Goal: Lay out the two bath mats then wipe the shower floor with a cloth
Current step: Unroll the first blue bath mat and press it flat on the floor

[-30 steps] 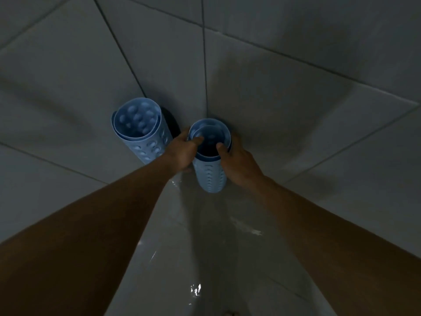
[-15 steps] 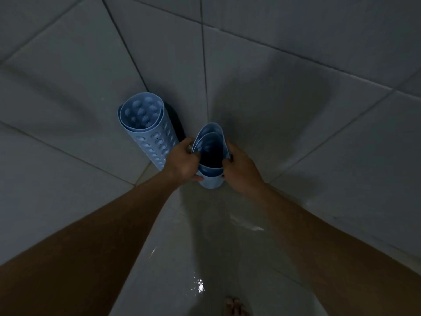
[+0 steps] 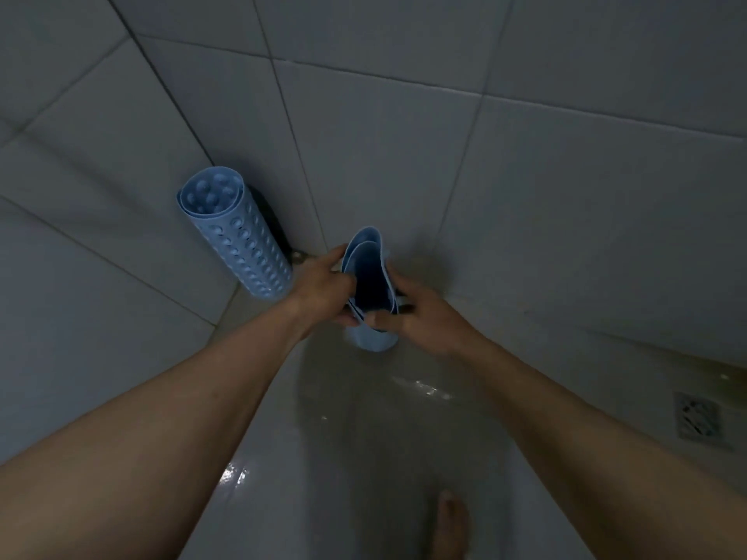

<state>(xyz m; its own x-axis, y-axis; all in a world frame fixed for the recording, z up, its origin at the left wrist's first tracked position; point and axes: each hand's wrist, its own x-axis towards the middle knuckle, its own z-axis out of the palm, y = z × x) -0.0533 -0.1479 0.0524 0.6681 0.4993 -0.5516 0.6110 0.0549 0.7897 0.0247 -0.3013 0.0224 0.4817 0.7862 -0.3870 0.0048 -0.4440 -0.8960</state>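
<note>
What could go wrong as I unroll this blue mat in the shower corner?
The glossy tiled shower floor looks wet, and a bare foot stands on it, so slipping seems possible. The other rolled blue rubber bath mat leans against the wall beside the left hand; a nudge might topple it. The squeezed blue mat roll may spring from the right hand.
</note>
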